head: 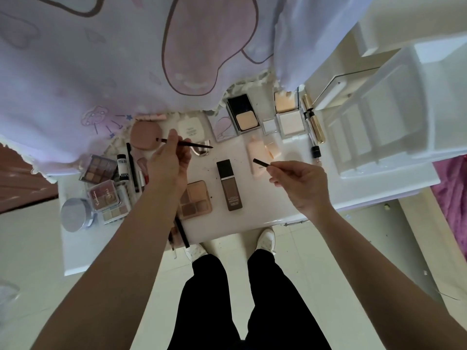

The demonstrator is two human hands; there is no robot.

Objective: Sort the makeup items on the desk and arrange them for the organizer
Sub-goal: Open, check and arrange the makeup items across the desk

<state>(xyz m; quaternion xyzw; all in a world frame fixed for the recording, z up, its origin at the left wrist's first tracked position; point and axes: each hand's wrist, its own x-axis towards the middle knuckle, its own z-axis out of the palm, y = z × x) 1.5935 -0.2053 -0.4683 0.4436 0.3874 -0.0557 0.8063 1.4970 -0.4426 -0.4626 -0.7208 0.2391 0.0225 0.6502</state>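
Place: a home, by the look of it a bedroom corner.
Table: a small white table stands on a pale tiled floor.
Cloth: a lilac cloth with cartoon prints and a frilled hem hangs over the table's far edge.
Belongings: an eyeshadow palette, a foundation bottle and an open powder compact lie spread out.
Storage: a white plastic organizer with compartments sits at the right end.
Beside: purple fluffy fabric.

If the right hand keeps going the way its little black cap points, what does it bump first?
Probably the pointed end of the thin pencil held by the left hand. The right hand aims its cap toward it, above the desk; depth is hard to judge.
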